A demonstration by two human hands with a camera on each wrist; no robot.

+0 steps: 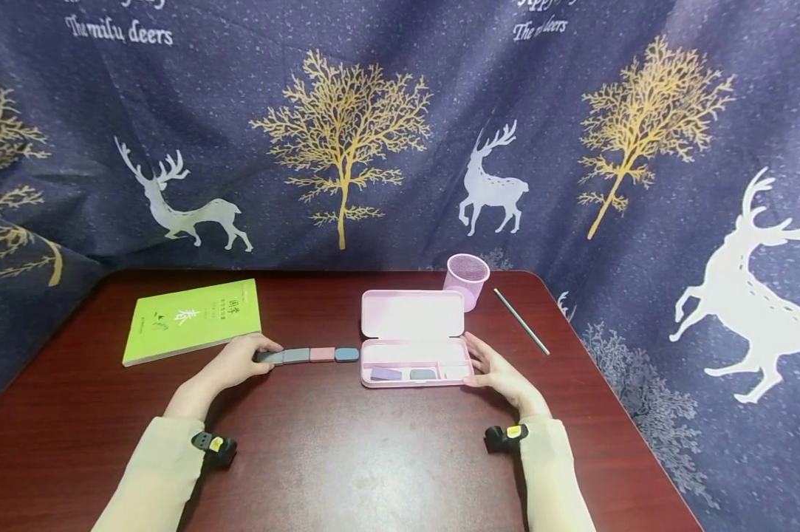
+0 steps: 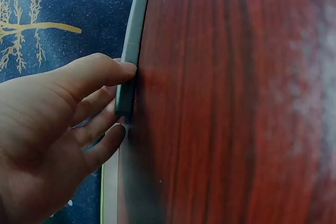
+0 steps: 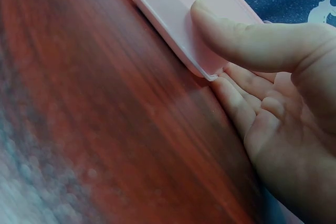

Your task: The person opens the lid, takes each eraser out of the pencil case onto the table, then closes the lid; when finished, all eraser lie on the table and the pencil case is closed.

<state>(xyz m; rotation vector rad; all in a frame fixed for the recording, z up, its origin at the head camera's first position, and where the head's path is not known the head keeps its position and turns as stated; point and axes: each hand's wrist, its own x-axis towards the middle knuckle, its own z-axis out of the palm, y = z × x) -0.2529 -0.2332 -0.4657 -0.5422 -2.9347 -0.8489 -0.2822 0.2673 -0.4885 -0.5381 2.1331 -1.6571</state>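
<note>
My left hand (image 1: 240, 360) pinches a dark grey-green eraser (image 2: 124, 98) between thumb and fingers at the left end of a row. To its right along the row lie a second grey-green eraser (image 1: 296, 355), a pink eraser (image 1: 322, 355) and a blue eraser (image 1: 346, 355). An open pink pencil case (image 1: 413, 383) lies just beyond the blue one, lid tipped back. Inside its front compartment sit a purple eraser (image 1: 385, 374) and a dark green one (image 1: 422, 374). My right hand (image 1: 499, 373) grips the case's right end; in the right wrist view its thumb lies over the case.
A green book (image 1: 193, 321) lies at the back left, behind my left hand. Behind the case lid stands a pink mesh pen cup (image 1: 467, 277). A thin pencil (image 1: 521, 321) lies near the table's right edge. A dark curtain with deer (image 1: 493, 185) hangs behind the table.
</note>
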